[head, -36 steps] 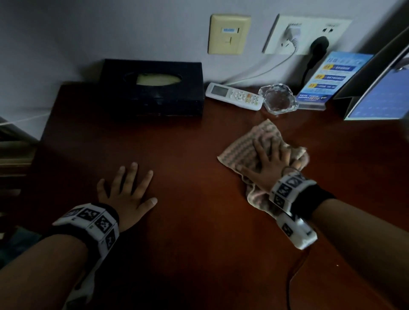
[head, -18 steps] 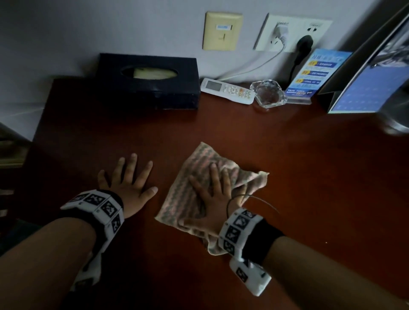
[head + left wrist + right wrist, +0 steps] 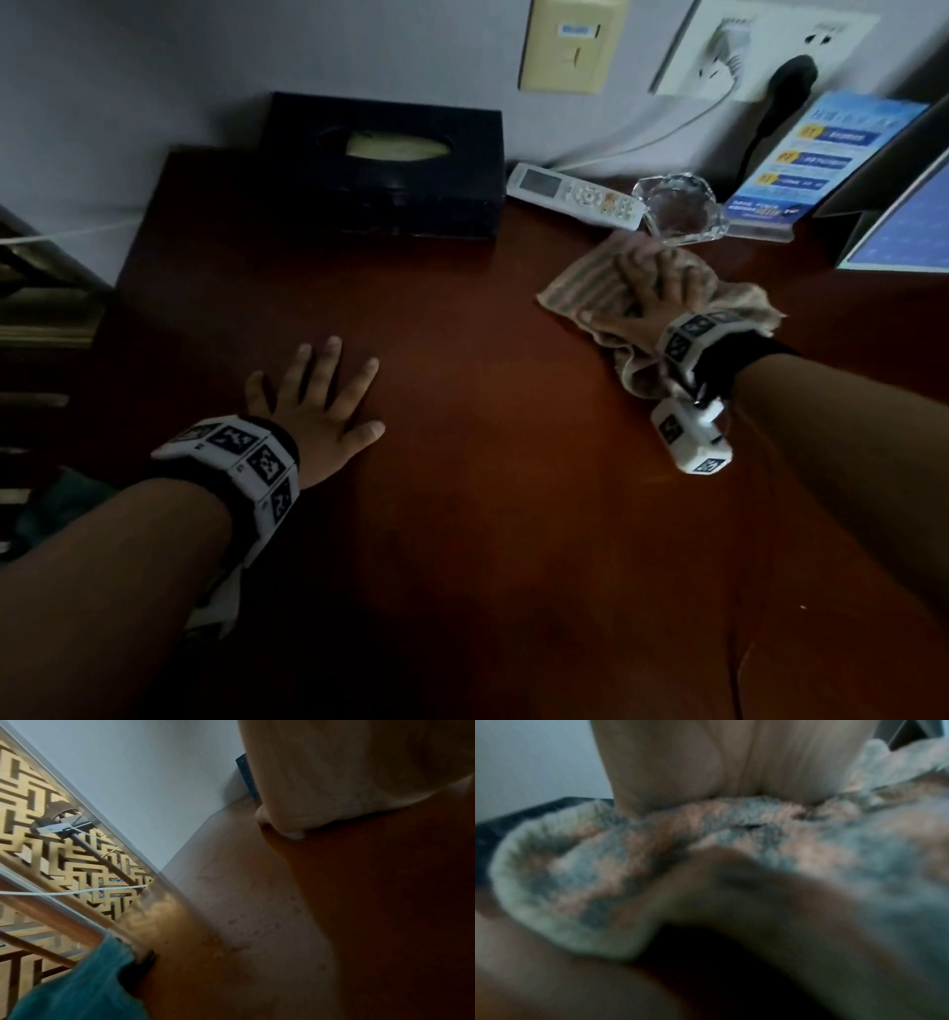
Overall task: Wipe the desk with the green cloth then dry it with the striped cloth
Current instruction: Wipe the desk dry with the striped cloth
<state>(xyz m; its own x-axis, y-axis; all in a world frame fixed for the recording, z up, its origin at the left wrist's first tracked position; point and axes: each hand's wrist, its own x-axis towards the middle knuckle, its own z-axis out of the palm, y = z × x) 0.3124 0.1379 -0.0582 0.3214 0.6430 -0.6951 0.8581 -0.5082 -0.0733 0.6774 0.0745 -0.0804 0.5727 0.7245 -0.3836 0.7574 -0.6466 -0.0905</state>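
The striped cloth (image 3: 575, 295), pink and grey, lies crumpled on the dark red-brown desk (image 3: 462, 514) at the far right, just short of a glass ashtray. My right hand (image 3: 657, 280) presses down on it with the fingers spread flat. The right wrist view, blurred, has the striped cloth (image 3: 654, 852) bunched under the palm. My left hand (image 3: 323, 390) rests flat on bare desk at the near left, holding nothing. The green cloth (image 3: 77, 990) is a teal fold at the desk's left edge in the left wrist view.
Along the back wall stand a black tissue box (image 3: 380, 169), a white remote (image 3: 575, 195), the glass ashtray (image 3: 678, 205), a blue leaflet stand (image 3: 801, 164) and a slanted screen (image 3: 914, 226). Plugs and a white cable (image 3: 642, 139) hang from the wall sockets.
My right hand has slid the striped cloth from the near middle of the desk out to the far right by the ashtray. The left hand has stayed put.
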